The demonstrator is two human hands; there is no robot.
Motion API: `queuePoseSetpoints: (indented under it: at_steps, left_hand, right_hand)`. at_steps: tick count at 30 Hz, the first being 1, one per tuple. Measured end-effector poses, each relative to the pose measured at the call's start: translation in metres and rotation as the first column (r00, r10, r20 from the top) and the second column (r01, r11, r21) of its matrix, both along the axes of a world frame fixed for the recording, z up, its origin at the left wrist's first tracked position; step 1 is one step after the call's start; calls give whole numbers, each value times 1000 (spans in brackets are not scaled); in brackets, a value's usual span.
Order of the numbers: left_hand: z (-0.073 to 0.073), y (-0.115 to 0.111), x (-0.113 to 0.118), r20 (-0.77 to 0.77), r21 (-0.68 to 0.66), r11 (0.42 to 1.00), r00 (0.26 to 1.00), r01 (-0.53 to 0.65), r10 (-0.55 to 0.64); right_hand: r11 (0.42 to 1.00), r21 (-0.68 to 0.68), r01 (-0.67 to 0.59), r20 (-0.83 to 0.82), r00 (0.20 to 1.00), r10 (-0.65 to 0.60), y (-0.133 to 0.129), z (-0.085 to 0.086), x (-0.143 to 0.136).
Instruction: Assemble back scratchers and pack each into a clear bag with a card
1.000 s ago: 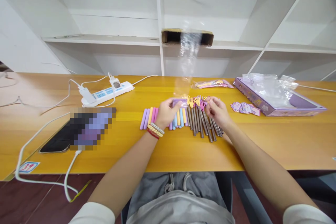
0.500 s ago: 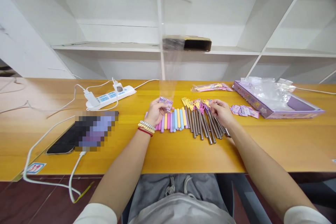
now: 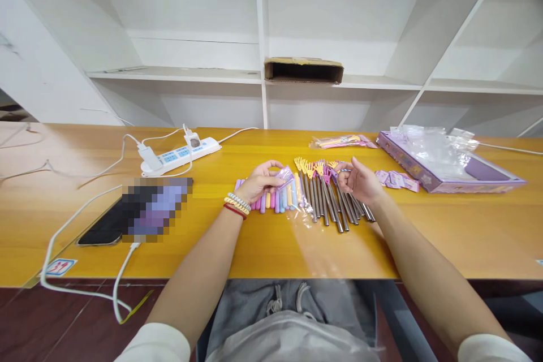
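My left hand (image 3: 259,179) pinches the purple header of a clear plastic bag (image 3: 311,226), which lies flat across the table towards me. Under that hand runs a row of pastel handles (image 3: 280,199) in purple, pink, yellow and blue. Right of them lie several metal-shafted forks (image 3: 328,198) with yellow and purple claw heads. My right hand (image 3: 358,180) hovers over the fork heads, fingers curled and apart, holding nothing that I can see.
A white power strip (image 3: 180,154) with plugs and cables sits back left, a phone (image 3: 127,212) on a charging cable at front left. Small purple cards (image 3: 396,179), a purple box (image 3: 449,165) with plastic wrap and a packed bag (image 3: 341,140) lie at right. Shelves stand behind.
The clear bag, held upright in the air before, has come down flat onto the table. My left hand still holds its purple top; my right hand lifted off the forks.
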State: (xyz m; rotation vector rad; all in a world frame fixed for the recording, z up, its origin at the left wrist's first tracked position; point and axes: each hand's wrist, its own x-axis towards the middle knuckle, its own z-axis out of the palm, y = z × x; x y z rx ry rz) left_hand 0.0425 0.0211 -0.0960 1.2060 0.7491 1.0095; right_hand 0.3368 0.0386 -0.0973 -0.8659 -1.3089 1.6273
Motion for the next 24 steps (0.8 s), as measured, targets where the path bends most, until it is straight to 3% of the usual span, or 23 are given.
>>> queuePoseSetpoints:
  at_steps: [5,7,9,12,15,18,20,24]
  left_hand:
    - [-4,1,4,-62,47,997,996,-62,65]
    - [-3,-1,10,-148,105,991,984,-81,97]
    - [-1,-6,18,-274,182,979,952,-91,139]
    - [2,-15,33,-460,352,935,861,-49,218]
    - [4,-24,46,-564,469,882,787,55,250]
    - [2,-28,51,-596,488,865,769,119,231]
    - [0,-28,52,-579,505,854,784,129,224]
    - [-4,-27,50,-501,456,884,851,105,158]
  right_hand:
    - [991,51,-123,199,974,110,-7,-4,-9]
    - [987,102,-121,292,952,86,-8,-9,-15]
    - [970,232,-75,368,929,-16,-10,-14,-21]
    - [881,472,-43,416,891,-180,-15,-18,-31]
    - [764,622,-173,506,833,-223,-21,-17,-36]
    - [683,679,-270,560,792,-243,-26,-14,-39]
    - [676,677,-290,569,789,-232,-27,-13,-39]
    - [737,632,-238,541,817,-199,-26,-11,-39]
